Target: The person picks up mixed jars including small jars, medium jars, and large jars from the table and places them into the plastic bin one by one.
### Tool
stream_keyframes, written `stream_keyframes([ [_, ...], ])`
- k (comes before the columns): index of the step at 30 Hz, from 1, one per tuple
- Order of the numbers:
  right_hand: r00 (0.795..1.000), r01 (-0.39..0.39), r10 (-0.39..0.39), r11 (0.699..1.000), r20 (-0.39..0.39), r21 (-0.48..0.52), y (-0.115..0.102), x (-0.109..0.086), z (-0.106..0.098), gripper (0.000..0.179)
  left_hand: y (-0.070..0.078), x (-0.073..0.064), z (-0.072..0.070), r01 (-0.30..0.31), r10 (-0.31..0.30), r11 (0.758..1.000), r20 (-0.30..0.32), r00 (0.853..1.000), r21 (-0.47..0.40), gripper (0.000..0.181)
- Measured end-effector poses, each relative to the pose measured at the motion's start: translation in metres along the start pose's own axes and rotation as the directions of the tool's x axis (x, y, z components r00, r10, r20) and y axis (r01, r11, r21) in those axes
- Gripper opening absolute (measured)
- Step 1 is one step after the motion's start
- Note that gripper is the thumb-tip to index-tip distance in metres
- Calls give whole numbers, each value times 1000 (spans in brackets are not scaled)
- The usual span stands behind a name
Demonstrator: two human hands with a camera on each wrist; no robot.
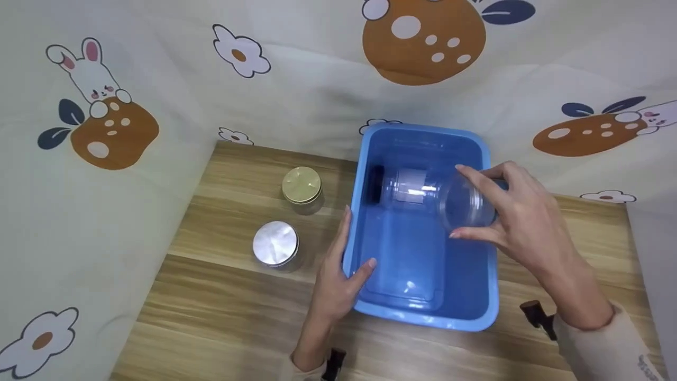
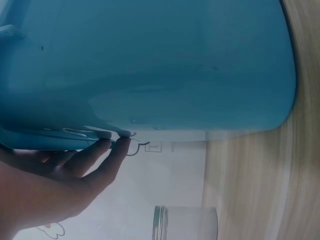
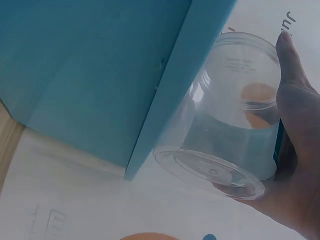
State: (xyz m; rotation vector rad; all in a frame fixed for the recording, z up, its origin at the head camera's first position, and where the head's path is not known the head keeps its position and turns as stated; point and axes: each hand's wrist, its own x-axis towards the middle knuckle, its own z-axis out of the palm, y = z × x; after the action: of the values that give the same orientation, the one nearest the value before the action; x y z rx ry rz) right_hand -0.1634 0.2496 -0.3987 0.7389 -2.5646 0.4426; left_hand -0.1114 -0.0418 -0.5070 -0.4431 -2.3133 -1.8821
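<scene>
A clear plastic jar (image 1: pixel 465 203) is gripped in my right hand (image 1: pixel 529 217), thumb and fingers on opposite sides of it, over the right side of a blue plastic basin (image 1: pixel 423 317). The right wrist view shows the see-through jar (image 3: pixel 235 115) tilted beside the basin's rim. My left hand (image 1: pixel 338 286) holds the basin's left rim, thumb on the inner side and fingers along the outside. Inside the basin, another clear jar (image 1: pixel 412 188) with a dark end lies on its side near the back.
Left of the basin, a gold-lidded jar (image 1: pixel 301 185) and a silver-lidded jar (image 1: pixel 275 243) stand upright on the wood-grain table (image 1: pixel 211 312). A patterned cloth (image 1: pixel 312 100) with rabbits, flowers and orange shapes hangs around the table's back and sides.
</scene>
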Motion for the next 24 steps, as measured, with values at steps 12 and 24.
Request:
stream_keyframes([
  [12,998,-24,25,1000,52,-15,-9,7,6,101,-2,-2,0,6,-6,1000,6,1000,-17,83],
  [24,987,-39,41,999,155,-15,-10,12,27,98,1,-1,0,47,-46,999,18,999,-28,86],
])
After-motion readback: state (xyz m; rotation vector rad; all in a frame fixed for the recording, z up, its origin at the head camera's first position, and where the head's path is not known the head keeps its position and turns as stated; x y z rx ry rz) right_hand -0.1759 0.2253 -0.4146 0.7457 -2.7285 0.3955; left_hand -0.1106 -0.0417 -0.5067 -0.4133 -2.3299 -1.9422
